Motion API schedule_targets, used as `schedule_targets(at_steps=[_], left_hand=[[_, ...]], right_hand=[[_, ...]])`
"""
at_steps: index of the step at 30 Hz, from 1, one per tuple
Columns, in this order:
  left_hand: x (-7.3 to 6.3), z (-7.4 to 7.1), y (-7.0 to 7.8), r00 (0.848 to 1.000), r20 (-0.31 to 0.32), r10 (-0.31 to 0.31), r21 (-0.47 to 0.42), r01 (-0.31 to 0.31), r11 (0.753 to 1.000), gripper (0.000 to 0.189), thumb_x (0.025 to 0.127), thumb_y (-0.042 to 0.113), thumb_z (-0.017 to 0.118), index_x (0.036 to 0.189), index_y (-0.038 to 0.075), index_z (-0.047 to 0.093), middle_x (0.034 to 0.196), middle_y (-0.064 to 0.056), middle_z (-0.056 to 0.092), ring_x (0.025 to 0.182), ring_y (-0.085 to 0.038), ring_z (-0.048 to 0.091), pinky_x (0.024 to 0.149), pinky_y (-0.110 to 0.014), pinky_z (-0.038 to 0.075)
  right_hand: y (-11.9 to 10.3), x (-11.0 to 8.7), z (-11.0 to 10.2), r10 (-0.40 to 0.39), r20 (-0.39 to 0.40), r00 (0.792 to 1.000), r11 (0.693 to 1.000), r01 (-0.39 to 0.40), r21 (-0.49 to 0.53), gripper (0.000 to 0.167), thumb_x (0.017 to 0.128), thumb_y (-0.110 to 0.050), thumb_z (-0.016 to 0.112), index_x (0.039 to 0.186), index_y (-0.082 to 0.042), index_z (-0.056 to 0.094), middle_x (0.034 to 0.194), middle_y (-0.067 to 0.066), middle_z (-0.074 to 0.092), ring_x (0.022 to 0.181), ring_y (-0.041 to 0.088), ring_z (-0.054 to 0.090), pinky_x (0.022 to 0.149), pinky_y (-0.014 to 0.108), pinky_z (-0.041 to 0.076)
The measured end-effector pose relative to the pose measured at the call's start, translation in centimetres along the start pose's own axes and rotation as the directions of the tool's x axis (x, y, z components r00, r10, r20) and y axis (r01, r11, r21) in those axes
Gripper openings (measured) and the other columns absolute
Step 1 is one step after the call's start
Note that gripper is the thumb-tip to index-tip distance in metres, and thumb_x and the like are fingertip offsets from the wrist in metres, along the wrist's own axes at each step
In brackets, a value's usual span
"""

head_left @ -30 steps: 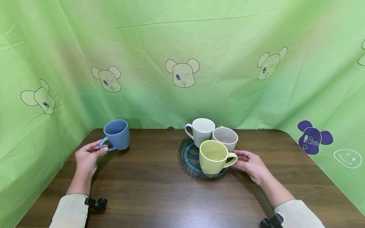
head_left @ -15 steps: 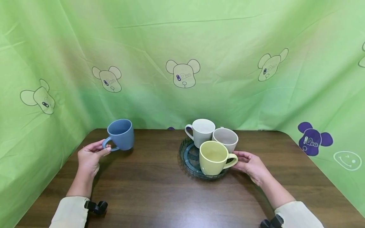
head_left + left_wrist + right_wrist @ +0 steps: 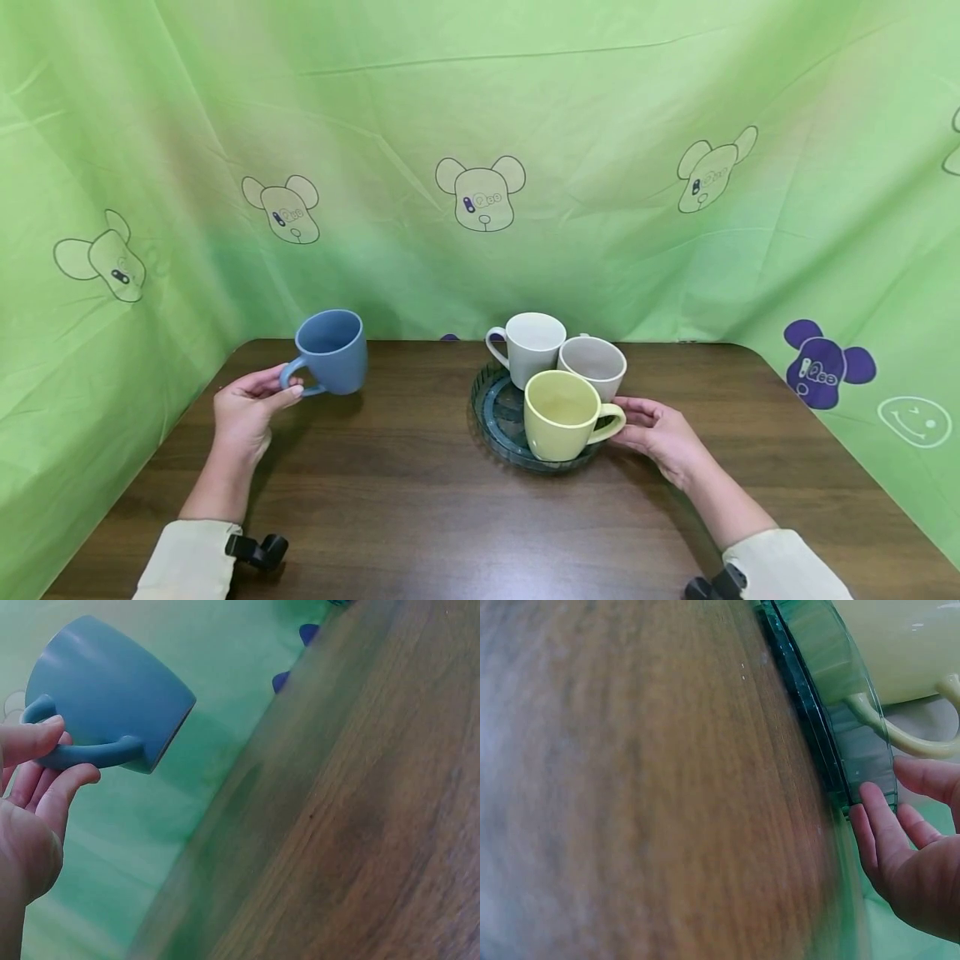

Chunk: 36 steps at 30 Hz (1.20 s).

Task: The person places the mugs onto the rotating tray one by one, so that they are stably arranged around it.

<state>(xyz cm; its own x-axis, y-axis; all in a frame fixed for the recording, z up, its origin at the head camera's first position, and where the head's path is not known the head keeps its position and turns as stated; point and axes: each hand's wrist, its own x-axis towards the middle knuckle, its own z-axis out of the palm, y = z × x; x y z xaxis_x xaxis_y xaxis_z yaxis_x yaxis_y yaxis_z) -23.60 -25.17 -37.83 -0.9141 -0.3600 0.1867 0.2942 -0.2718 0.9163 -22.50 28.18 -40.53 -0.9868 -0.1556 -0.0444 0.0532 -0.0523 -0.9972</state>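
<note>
My left hand [image 3: 243,412] pinches the handle of a blue mug [image 3: 341,358] between thumb and fingers, at the left of the table. The mug is upright and held just above the tabletop; in the left wrist view the blue mug [image 3: 112,682] has its base apart from the wood. My right hand [image 3: 663,437] rests its fairly straight fingertips against the right wall of a round, dark green see-through tray [image 3: 498,429]. The tray holds a yellow mug [image 3: 551,437], a white mug [image 3: 528,342] and a greyish-white mug [image 3: 600,358]. The yellow mug's handle [image 3: 907,739] is just above those fingertips.
The brown wooden table [image 3: 390,517] reaches back to a green cloth backdrop [image 3: 375,275] with printed bear heads. Bare tabletop lies between the blue mug and the tray. On the tray, a bare patch shows left of the yellow mug.
My left hand has moved to the right with the blue mug, toward the tray. The right hand, the tray and its mugs have stayed in place.
</note>
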Motion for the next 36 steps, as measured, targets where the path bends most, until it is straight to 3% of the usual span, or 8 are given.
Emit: schedule_targets(at_steps=[9, 28, 36], left_hand=[[-0.6, 0.8, 0.0, 0.998, 0.064, 0.02, -0.027, -0.019, 0.999, 0.044, 0.07, -0.033, 0.063, 0.086, 0.005, 0.077, 0.072, -0.006, 0.073, 0.068, -0.014, 0.072, 0.063, -0.029, 0.059], [-1.6, 2.7, 0.0, 0.989, 0.142, 0.042, -0.035, -0.038, 0.999, 0.042, 0.071, -0.032, 0.064, 0.086, 0.005, 0.078, 0.073, -0.005, 0.073, 0.069, -0.013, 0.071, 0.063, -0.028, 0.059], [-1.9, 3.4, 0.0, 0.981, 0.185, 0.065, -0.035, -0.06, 0.998, 0.041, 0.071, -0.031, 0.065, 0.088, 0.004, 0.077, 0.074, -0.006, 0.073, 0.07, -0.013, 0.071, 0.064, -0.029, 0.059]], right_hand=[[0.0, 0.0, 0.1, -0.003, 0.016, 1.0, 0.999, 0.003, 0.046, 0.063, 0.084, 0.02, 0.06, 0.135, 0.027, 0.025, 0.101, 0.006, 0.064, 0.087, 0.016, 0.069, 0.081, 0.032, 0.057], [0.1, 0.0, 0.3, 0.001, 0.014, 1.0, 0.999, -0.002, 0.048, 0.066, 0.084, 0.02, 0.058, 0.137, 0.027, 0.02, 0.102, 0.007, 0.062, 0.086, 0.016, 0.069, 0.081, 0.033, 0.057], [0.1, 0.1, 0.2, -0.005, 0.013, 1.0, 0.998, 0.004, 0.067, 0.056, 0.084, 0.021, 0.058, 0.134, 0.023, 0.033, 0.101, 0.006, 0.062, 0.086, 0.017, 0.069, 0.081, 0.033, 0.058]])
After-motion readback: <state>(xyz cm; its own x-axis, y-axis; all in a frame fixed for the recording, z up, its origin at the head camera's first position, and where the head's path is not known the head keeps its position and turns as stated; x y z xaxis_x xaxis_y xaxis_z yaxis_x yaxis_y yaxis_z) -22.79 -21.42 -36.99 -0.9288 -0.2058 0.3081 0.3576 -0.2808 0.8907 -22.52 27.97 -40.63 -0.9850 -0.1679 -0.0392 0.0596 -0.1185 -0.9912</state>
